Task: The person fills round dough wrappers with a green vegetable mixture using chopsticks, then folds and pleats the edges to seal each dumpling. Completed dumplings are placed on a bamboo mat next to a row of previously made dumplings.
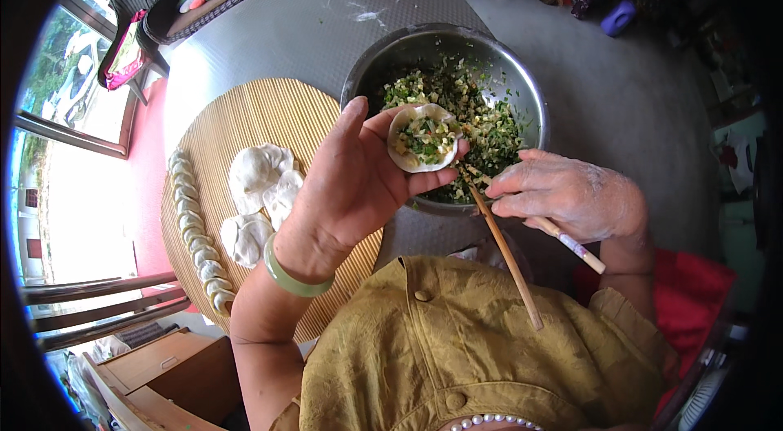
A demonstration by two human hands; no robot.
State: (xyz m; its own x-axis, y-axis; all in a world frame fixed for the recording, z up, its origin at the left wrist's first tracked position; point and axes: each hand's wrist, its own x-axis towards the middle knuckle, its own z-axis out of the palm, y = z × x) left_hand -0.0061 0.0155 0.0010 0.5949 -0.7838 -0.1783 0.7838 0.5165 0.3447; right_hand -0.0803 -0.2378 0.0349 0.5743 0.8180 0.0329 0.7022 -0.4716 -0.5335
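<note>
On the fingers of my left hand [361,171], palm up, rests a round dough wrapper [399,153] with chopped green and yellow filling [426,138] in its middle. My right hand [569,192], dusted with flour, is at the right edge of a steel bowl [535,82] of the same vegetable filling. A pale chopstick [572,242] is held in it. A brown wooden chopstick [503,250] slants down from the bowl's rim towards my shirt; whether my fingers touch it is unclear. Left of my left wrist, flattened dough wrappers [260,174] lie in piles on a round ribbed mat [293,104].
A curved row of folded dumplings [194,229] lines the mat's left side. The grey table [269,21] bears flour smears near its far edge. Wicker chairs [153,9] stand beyond it, and a wooden cabinet [159,364] is at lower left.
</note>
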